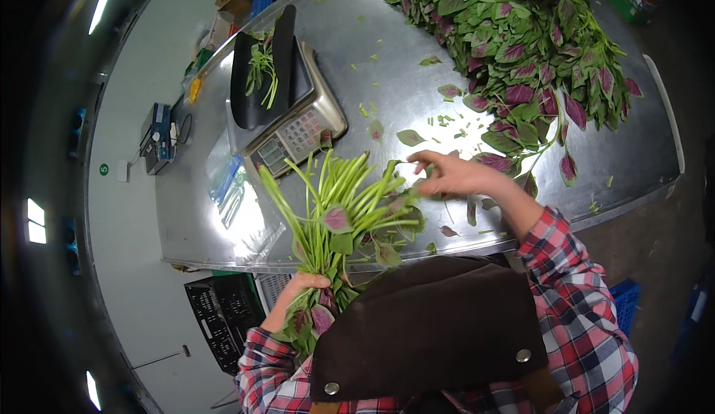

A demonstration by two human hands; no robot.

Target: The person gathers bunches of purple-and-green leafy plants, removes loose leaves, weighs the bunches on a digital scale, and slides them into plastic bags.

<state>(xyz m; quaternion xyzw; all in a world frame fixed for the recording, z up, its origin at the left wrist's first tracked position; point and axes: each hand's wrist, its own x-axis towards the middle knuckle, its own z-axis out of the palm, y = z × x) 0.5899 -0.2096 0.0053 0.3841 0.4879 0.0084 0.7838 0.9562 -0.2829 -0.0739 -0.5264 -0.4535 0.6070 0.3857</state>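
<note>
My left hand [302,289] grips a bunch of leafy greens [339,209] upside down, leaves near my hand, long green stems fanning up toward the scale. My right hand [450,174] reaches over the steel table [387,101], fingers pinching at the stem ends and a leaf on the bunch's right side. A big pile of green-and-purple leaves [521,49] lies on the table just beyond my right hand.
A weighing scale [298,135] with a black tray [257,79] holding a few green stems stands at the table's left. Clear plastic bags [227,183] lie beside it. Loose leaves and stem bits scatter the tabletop. Black crates [223,313] sit below on the floor.
</note>
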